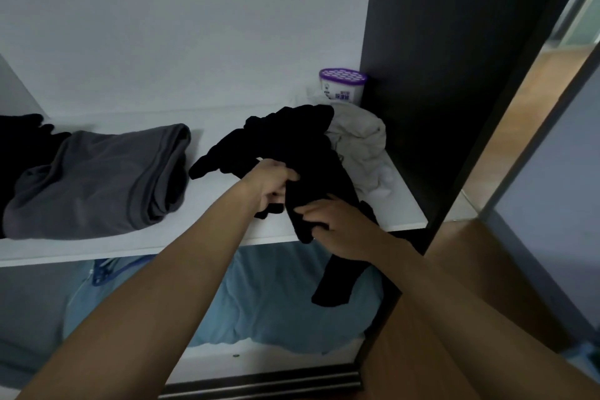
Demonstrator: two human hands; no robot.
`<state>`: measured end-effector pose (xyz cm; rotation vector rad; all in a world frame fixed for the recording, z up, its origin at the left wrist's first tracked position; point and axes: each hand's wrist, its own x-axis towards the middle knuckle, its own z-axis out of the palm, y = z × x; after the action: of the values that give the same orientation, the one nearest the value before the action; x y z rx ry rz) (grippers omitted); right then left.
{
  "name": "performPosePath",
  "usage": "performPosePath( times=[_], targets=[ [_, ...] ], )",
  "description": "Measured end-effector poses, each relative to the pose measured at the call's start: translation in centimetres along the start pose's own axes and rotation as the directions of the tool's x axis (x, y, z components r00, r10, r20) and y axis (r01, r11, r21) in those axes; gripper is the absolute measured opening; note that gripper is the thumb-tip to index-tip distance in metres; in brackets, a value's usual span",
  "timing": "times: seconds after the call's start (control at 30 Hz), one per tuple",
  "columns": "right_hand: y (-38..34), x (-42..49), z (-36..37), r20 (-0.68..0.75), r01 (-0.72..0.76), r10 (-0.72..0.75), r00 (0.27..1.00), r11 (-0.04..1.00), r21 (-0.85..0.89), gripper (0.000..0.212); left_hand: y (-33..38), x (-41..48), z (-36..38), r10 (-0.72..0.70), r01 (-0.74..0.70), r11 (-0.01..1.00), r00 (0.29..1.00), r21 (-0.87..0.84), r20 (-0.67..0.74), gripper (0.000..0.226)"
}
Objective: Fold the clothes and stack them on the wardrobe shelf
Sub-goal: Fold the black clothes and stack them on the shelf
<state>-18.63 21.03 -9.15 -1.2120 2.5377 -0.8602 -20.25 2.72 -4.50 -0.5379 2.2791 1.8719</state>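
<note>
Up on the white wardrobe shelf (pixel 224 204), both hands are busy with one black garment (pixel 292 140). The left hand (pixel 272 185) has its fingers curled round a bunch of the dark cloth near the middle of the shelf. The right hand (pixel 337 227) pinches a fold of the same piece just beside it, at the shelf's front edge. Most of the garment lies rumpled on the shelf behind the hands, while one end hangs down past the front edge (too dark to tell if it is a sleeve or a leg).

To the left, well apart from the hands, a grey garment (pixel 104 178) lies folded on the shelf, and more black clothing (pixel 19 143) sits at its far side. To the right, a crumpled white garment (pixel 363 146) touches the black one. Behind it, in the corner against the dark side panel (pixel 422 75), stands a small white tub with a purple lid (pixel 342 84). Below the shelf lies blue fabric (pixel 276 299).
</note>
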Motion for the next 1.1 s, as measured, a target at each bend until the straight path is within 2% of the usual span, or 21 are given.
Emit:
performPosePath(
  times=[0.07, 0.1, 0.13, 0.2, 0.23, 0.3, 0.33, 0.37, 0.4, 0.47, 0.53, 0.6, 0.67, 0.7, 0.8, 0.9, 1.03, 1.07, 1.1],
  targets=[
    [0.4, -1.1, 0.0, 0.036, -0.031, 0.028, 0.999, 0.997, 0.069, 0.033, 0.0, -0.1, 0.3, -0.002, -0.010, 0.974, 0.999, -0.228, -0.052, 0.023],
    [0.6, -1.5, -0.1, 0.032, -0.039, 0.036, 0.999, 0.992, 0.119, 0.036, 0.4, -0.4, 0.3, -0.002, -0.016, 0.930, 0.999, -0.367, -0.049, 0.026],
    [0.8, -1.8, -0.3, -0.011, -0.039, 0.041, 0.999, 0.983, 0.177, 0.037, 0.9, -0.8, 0.2, -0.001, -0.011, 0.873, 1.000, -0.488, -0.025, 0.027],
    [0.8, -1.6, -0.7, -0.235, -0.017, 0.089, 0.968, 0.955, 0.295, 0.026, 2.2, -1.8, -0.3, 0.043, 0.004, 0.725, 0.998, -0.689, 0.052, 0.032],
    [0.8, -1.2, -0.9, -0.379, -0.015, 0.157, 0.912, 0.936, 0.351, 0.019, 2.9, -2.3, -0.8, 0.081, -0.004, 0.665, 0.994, -0.747, 0.067, 0.038],
    [0.9, 0.0, -1.5, -0.597, -0.024, 0.303, 0.743, 0.903, 0.429, 0.015, 3.8, -3.8, -1.8, 0.145, -0.036, 0.623, 0.987, -0.781, 0.070, 0.044],
    [0.9, 0.8, -1.9, -0.649, -0.028, 0.350, 0.676, 0.892, 0.451, 0.015, 4.1, -4.7, -2.1, 0.154, -0.046, 0.637, 0.986, -0.769, 0.068, 0.046],
    [0.9, 1.5, -2.2, -0.668, -0.031, 0.373, 0.644, 0.885, 0.464, 0.015, 4.2, -5.6, -2.5, 0.157, -0.053, 0.656, 0.985, -0.752, 0.068, 0.047],
    [0.7, 2.3, -2.6, -0.656, -0.040, 0.387, 0.648, 0.877, 0.478, 0.015, 4.3, -6.5, -2.8, 0.164, -0.061, 0.672, 0.984, -0.738, 0.067, 0.050],
    [-0.2, 3.7, -3.0, -0.559, -0.086, 0.428, 0.710, 0.841, 0.534, 0.028, 4.0, -8.2, -3.6, 0.188, -0.077, 0.676, 0.980, -0.733, 0.070, 0.055],
    [-1.4, 4.6, -2.7, -0.422, -0.119, 0.469, 0.776, 0.766, 0.631, 0.048, 3.7, -9.7, -4.7, 0.200, -0.081, 0.627, 0.978, -0.775, 0.060, 0.053],
    [-2.7, 4.9, -2.1, -0.258, -0.170, 0.500, 0.827, 0.658, 0.734, 0.058, 3.5, -10.9, -5.9, 0.208, -0.096, 0.548, 0.978, -0.831, 0.025, 0.043],
    [-3.8, 5.1, -1.1, -0.079, -0.240, 0.533, 0.843, 0.503, 0.830, 0.071, 3.4, -12.4, -6.9, 0.229, -0.130, 0.496, 0.973, -0.859, -0.015, 0.028],
    [-4.3, 5.1, -0.6, -0.020, -0.259, 0.544, 0.839, 0.432, 0.864, 0.072, 3.3, -13.3, -7.5, 0.250, -0.154, 0.479, 0.968, -0.864, -0.033, 0.020],
    [-5.0, 5.7, 0.7, 0.004, -0.233, 0.570, 0.822, 0.329, 0.915, 0.061, 2.6, -16.3, -9.9, 0.322, -0.227, 0.412, 0.942, -0.883, -0.093, 0.010],
    [-5.2, 6.2, 1.4, -0.064, -0.167, 0.612, 0.788, 0.314, 0.935, 0.061, 1.0, -19.1, -13.3, 0.345, -0.288, 0.362, 0.925, -0.886, -0.159, 0.023],
    [-6.0, 7.0, 2.3, -0.075, -0.222, 0.687, 0.722, 0.333, 0.917, 0.052, -2.6, -23.2, -17.0, 0.397, -0.379, 0.318, 0.886, -0.869, -0.240, 0.028],
    [-6.7, 7.1, 2.5, -0.080, -0.257, 0.700, 0.710, 0.363, 0.896, 0.054, -3.6, -24.2, -17.7, 0.411, -0.394, 0.313, 0.877, -0.864, -0.251, 0.027],
    [-7.7, 7.1, 2.9, -0.121, -0.298, 0.700, 0.704, 0.446, 0.844, 0.057, -4.6, -25.1, -18.4, 0.422, -0.405, 0.317, 0.870, -0.858, -0.255, 0.025]
  ],
)
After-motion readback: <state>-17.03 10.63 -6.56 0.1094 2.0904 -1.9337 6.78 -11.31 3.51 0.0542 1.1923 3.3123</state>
